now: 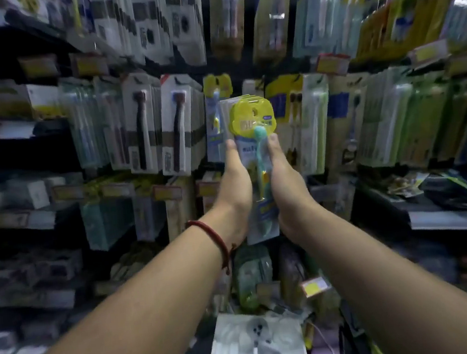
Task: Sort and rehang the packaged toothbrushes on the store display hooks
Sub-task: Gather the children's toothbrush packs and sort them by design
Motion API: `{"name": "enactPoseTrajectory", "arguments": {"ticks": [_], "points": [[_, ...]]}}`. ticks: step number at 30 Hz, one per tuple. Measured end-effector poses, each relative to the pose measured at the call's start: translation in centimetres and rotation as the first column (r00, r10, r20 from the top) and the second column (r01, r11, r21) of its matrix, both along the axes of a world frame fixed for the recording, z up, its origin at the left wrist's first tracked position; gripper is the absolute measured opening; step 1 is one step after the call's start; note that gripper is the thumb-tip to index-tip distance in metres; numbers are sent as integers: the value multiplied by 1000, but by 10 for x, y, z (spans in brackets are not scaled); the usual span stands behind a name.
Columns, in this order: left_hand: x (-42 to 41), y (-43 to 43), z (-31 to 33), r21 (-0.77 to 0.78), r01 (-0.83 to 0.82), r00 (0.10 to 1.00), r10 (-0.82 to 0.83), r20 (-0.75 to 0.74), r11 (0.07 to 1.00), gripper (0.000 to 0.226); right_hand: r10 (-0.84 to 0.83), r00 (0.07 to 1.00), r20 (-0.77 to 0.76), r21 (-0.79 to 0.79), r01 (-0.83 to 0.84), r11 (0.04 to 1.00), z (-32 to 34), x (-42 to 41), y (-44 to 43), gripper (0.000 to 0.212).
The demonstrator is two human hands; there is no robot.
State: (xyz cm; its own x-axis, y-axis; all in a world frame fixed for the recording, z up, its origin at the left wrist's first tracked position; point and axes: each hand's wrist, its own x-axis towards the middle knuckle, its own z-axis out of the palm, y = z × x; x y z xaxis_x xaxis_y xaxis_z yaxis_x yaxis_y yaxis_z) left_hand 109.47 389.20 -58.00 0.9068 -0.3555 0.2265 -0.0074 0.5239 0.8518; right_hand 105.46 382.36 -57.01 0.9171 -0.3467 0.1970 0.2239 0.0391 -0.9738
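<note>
Nearest, bare forearms [143, 312] raised side by side, red cord [214, 237] round the left wrist. Gripping a stack of packs [250, 113] between left hand [234, 182] and right hand [285, 179], thumbs on the front, up before the hanging rows, near black-brush packs [174, 131] to the left; front one yellow-topped with a teal brush. Print there and on yellow price tags [314, 287] too blurred to read.

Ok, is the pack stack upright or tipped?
Upright: the stack stands vertical, yellow header on top, held between the left hand and right hand. Hung or not, cannot tell.
</note>
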Motion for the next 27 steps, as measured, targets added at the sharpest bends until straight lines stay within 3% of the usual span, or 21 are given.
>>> {"name": "enactPoseTrajectory", "arguments": {"ticks": [4,7,10,14,18,23,27], "points": [[-7,15,-82,-30,-20,986,14,-164,999,62,32,986,-161,14,-31,999,-77,-8,14,61],[-7,25,-127,134,-66,975,93,-204,989,62,43,958,-283,28,-37,999,-119,-2,20,61],[12,25,-161,275,-110,973,160,-166,955,77,62,943,-328,41,-51,998,-145,17,19,58],[43,12,-177,208,-65,971,111,-213,976,55,42,939,-342,45,-28,999,-169,50,6,53],[76,-1,-200,70,-14,954,34,-298,997,74,52,941,-336,68,-31,997,-196,89,-4,51],[116,-9,-225,109,-33,962,61,-266,994,54,84,937,-339,173,-26,985,-221,129,-15,56],[146,-20,-229,128,-17,972,47,-229,992,42,58,945,-322,162,-5,987,-228,160,-25,60]]}}
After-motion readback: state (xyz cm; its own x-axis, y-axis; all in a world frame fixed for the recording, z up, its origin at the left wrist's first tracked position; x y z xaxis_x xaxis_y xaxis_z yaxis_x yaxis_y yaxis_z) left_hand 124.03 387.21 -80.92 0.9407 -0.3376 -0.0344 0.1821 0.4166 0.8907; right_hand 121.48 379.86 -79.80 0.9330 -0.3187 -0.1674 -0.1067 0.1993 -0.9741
